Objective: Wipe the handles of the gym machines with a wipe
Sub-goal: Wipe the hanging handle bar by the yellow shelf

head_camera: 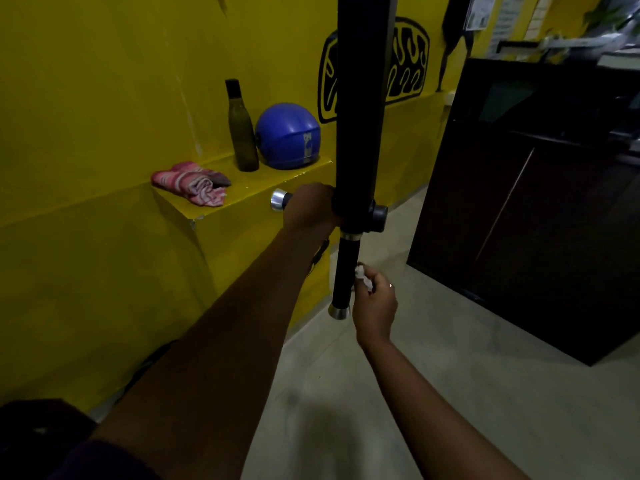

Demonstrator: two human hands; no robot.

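Landmark: black upright bar [360, 109] of the gym machine, hanging down the middle of the view.
Wall: yellow wall [104, 81], left of and behind the bar.
Ledge: yellow ledge [249, 187] jutting from the wall, left of the bar.
Cloth: pink striped cloth [194, 181], crumpled on the ledge's left end, well left of the bar.
Bottle: dark bottle [242, 133] upright on the ledge, between cloth and bar.
Helmet: blue helmet [288, 135] on the ledge, just beside the bottle, closer to the bar.
Side handle: short handle sticking out left from the bar's low joint; only its silver end cap [278, 199] shows past the fist.
Left hand: left hand [310, 209] clamped around the side handle, knuckles right against the bar.
Lower handle: black lower handle [344, 271] running straight down from the joint, silver cap at the bottom.
Wipe: white wipe [362, 273] bunched up, pressed on the right side of the lower handle about halfway down.
Right hand: right hand [375, 303] pinching the wipe in its fingers, just right of the lower handle; ring on one finger.
Hands overall: apart, left above on the side handle, right below on the wipe.
Cabinet: dark cabinet [536, 202] on the floor, right of the bar.
Floor: pale floor [450, 375] below and right of the bar.
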